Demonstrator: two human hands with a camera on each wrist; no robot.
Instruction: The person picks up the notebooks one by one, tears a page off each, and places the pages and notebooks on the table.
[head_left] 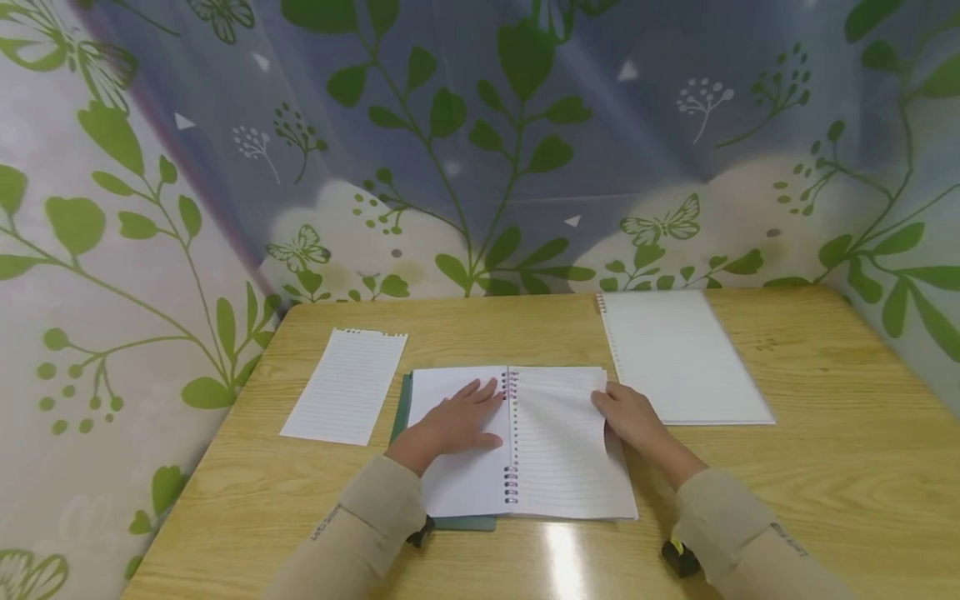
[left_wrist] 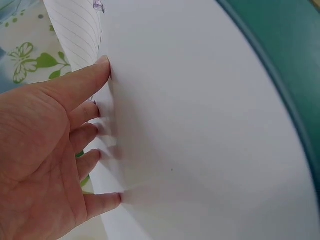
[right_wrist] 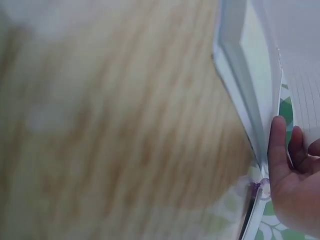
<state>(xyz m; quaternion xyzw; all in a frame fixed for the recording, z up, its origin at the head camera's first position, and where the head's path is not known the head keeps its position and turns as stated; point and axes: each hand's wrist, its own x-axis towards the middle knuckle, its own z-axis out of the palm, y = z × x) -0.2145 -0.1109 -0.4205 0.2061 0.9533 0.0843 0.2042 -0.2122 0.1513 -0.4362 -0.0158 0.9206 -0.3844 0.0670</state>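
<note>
A spiral notebook lies open on the table, its blank left page (head_left: 459, 492) and lined right page (head_left: 558, 458) on either side of the wire binding (head_left: 511, 475). Its green cover (left_wrist: 287, 55) shows past the left page. My left hand (head_left: 459, 423) rests on the left page with fingers spread, their tips beside the binding; in the left wrist view the fingertips touch the paper. At the outer edge of the lined page, my right hand (head_left: 633, 414) pinches the paper between thumb and fingers. That page bows up a little there, with more sheets beneath it.
Left of the notebook lies a loose lined sheet (head_left: 347, 390) with a ragged, perforated top edge. At the back right is a white notebook (head_left: 686, 358) with rings at its upper left corner. A leaf-patterned curtain (head_left: 480, 200) closes off the table's far edge.
</note>
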